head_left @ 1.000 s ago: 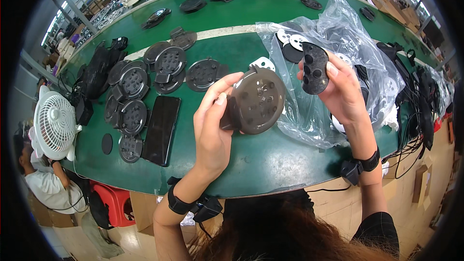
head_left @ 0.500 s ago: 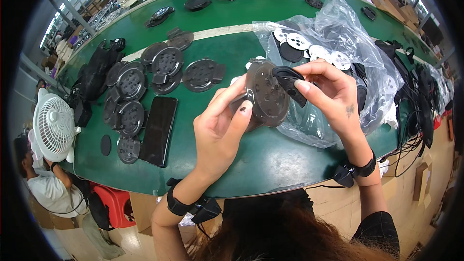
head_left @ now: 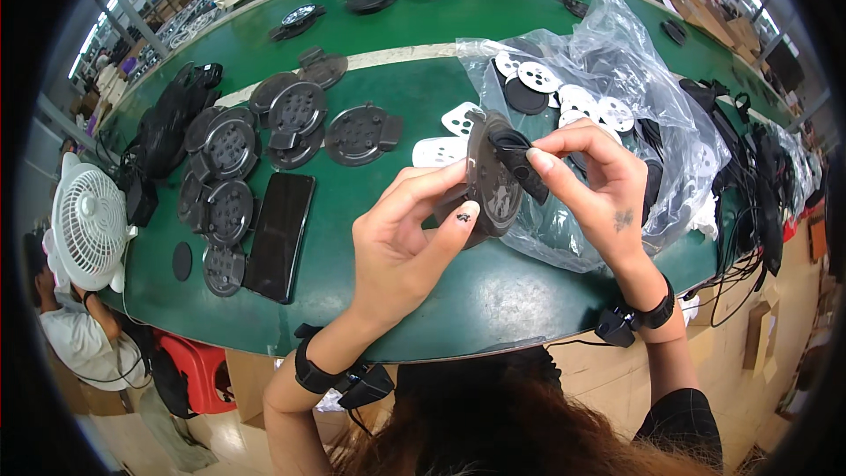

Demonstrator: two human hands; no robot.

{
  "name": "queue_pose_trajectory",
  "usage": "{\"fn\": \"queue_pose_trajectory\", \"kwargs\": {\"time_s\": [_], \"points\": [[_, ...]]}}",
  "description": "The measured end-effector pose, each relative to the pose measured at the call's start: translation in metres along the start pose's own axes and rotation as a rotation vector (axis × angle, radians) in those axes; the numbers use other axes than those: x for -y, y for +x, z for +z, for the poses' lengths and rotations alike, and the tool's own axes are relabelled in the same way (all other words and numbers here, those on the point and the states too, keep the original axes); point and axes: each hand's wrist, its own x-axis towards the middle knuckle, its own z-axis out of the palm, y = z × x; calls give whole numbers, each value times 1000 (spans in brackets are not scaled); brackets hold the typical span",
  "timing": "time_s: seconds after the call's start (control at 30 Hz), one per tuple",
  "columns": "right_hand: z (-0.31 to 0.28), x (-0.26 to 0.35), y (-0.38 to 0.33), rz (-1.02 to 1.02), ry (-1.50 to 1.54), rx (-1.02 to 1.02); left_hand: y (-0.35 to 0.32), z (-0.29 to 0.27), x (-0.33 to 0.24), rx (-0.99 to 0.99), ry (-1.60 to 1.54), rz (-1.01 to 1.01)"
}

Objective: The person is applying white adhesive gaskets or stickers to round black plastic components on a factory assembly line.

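My left hand (head_left: 401, 234) grips a translucent dark round plastic housing (head_left: 495, 189) by its edge, thumb in front and fingers behind. The housing is tilted, almost edge-on. Between thumb and fingertips, my right hand (head_left: 599, 185) pinches a bent black round pad (head_left: 520, 163). That pad overlaps the upper part of the housing's face; whether it is stuck there I cannot tell. Just behind the housing lie flat white pieces with holes (head_left: 438, 152). Beyond my right hand, a clear plastic bag (head_left: 617, 44) holds white perforated discs (head_left: 539, 77) and black round pads (head_left: 527, 97).
Similar dark housings (head_left: 231, 148) lie in overlapping groups at left, beside a black phone (head_left: 280, 238) and a small black disc (head_left: 181, 261). A white fan (head_left: 90, 225) stands at the left edge. Black cables (head_left: 762, 185) hang at right. More round units (head_left: 370, 0) sit on the far green surface.
The housing has turned more edge-on, and the black pad has come closer against its face. White pieces behind it show more. The whole view has shifted slightly.
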Motion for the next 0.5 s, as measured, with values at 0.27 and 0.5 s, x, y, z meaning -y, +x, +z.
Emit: {"fn": "queue_pose_trajectory", "kwargs": {"time_s": [0.27, 0.5], "points": [[1, 1, 0, 45, -63, 48, 1, -2, 3, 13, 79, 27], [8, 9, -6, -73, -461, 204, 3, -3, 2, -49, -101, -82]]}}
